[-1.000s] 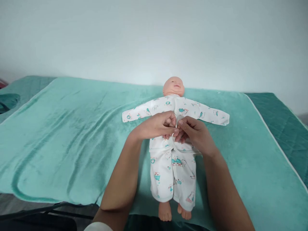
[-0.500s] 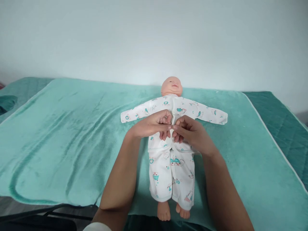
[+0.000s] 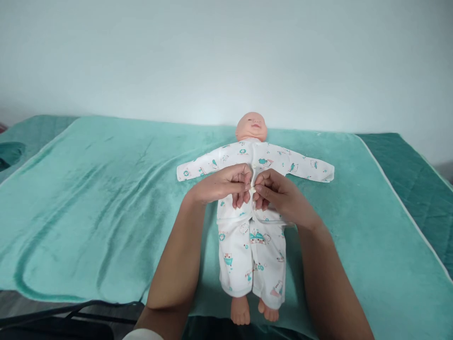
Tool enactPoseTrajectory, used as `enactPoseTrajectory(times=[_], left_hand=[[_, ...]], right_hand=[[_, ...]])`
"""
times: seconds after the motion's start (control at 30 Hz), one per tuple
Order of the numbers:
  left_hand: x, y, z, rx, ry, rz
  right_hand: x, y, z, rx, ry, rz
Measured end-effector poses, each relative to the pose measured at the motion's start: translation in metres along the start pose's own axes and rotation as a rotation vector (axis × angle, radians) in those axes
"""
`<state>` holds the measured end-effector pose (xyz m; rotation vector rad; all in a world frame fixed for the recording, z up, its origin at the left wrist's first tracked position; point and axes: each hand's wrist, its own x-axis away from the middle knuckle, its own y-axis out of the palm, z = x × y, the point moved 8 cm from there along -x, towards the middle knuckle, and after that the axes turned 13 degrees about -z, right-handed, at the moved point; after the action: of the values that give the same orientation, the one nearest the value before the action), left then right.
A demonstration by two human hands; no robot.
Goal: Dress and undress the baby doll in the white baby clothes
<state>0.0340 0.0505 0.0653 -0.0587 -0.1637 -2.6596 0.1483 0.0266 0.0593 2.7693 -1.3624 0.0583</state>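
A baby doll (image 3: 250, 126) lies on its back, dressed in a white printed shirt (image 3: 231, 153) and matching trousers (image 3: 235, 259). Its arms stretch out sideways inside the sleeves, and its bare feet point toward me. My left hand (image 3: 236, 184) pinches one front edge of the shirt at mid-chest. Opposite it, my right hand (image 3: 272, 189) pinches the other edge, thumb against forefinger. Between the fingertips shows a small pale button (image 3: 253, 189). Another fastening sits higher on the shirt front. The fingers partly cover the opening below.
A rumpled mint-green blanket (image 3: 88, 203) lies under the doll. Darker green quilted fabric (image 3: 399, 165) shows at the right and far left. A pale wall (image 3: 226, 56) rises behind. Black bars (image 3: 63, 311) stand at the lower left above the floor.
My fingertips have parted slightly, and the small button now shows between them. The doll and both forearms stay nearly where they were.
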Motion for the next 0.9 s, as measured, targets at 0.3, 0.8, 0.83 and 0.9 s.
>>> enactPoseTrajectory(times=[0.3, 0.8, 0.83, 0.9], left_hand=[[0.0, 0.005, -0.005, -0.037, -0.126, -0.045], [0.041, -0.003, -0.005, -0.269, 0.138, 0.588], [0.048, 0.004, -0.007, -0.34, 0.142, 0.654], [0.057, 0.025, -0.011, -0.531, 0.131, 0.693]], right_hand=[[0.0, 0.002, 0.001, 0.017, 0.017, 0.025], [0.008, -0.003, -0.016, 0.06, -0.106, 0.079], [0.008, -0.001, -0.016, 0.082, -0.111, 0.086], [0.009, 0.003, -0.016, 0.111, -0.134, 0.105]])
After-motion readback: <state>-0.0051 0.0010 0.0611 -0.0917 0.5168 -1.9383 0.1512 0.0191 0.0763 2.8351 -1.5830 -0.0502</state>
